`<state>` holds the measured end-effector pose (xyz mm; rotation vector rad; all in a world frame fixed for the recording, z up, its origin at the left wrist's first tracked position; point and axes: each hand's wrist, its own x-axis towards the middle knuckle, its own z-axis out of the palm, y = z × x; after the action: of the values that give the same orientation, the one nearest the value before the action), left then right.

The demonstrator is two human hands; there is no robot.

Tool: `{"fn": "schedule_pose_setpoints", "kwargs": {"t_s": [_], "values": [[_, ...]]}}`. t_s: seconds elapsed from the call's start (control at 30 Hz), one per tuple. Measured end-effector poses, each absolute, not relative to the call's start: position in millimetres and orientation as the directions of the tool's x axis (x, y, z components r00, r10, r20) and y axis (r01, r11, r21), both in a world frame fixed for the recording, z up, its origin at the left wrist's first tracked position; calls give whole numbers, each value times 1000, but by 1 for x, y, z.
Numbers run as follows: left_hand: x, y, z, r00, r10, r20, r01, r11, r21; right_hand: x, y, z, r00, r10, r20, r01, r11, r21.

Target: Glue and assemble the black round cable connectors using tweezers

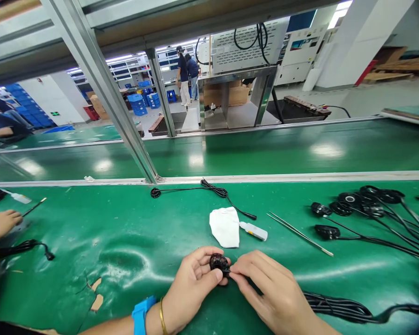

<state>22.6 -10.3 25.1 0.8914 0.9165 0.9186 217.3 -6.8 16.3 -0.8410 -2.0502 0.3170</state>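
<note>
By the bench's (pixel 125 232) front edge sits the round part (pixel 219 263); behind it the cloth (pixel 225 226), then rightward the tube (pixel 253 231), tweezers (pixel 300 234), and cables (pixel 366 204) at the right edge

Between our left hand (pixel 192 284) and right hand (pixel 272 293) we see a round part (pixel 219 263), black. Our left wrist bears a blue band (pixel 142 314) and a gold bangle (pixel 163 316). Beyond the hands lies a white cloth (pixel 225 226); right of our right hand, black cables (pixel 335 307). The mat (pixel 125 242) beneath is green.
</note>
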Motion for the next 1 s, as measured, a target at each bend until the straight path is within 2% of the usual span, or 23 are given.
{"fn": "schedule_pose_setpoints", "kwargs": {"t_s": [0.4,0.7,0.87,1.0], "values": [[23,-8,27,281,926,-253,-227,320,920,213,-10,17,-378,651,659,424,754,-501],[27,-14,38,216,955,-203,-50,219,974,210,-13,12,-351,630,693,405,769,-494],[28,-21,36,136,990,-28,137,9,991,209,-14,16,-326,632,703,383,768,-513],[27,-27,31,116,952,284,300,-306,904,207,-16,20,-283,624,728,412,765,-495]]}}
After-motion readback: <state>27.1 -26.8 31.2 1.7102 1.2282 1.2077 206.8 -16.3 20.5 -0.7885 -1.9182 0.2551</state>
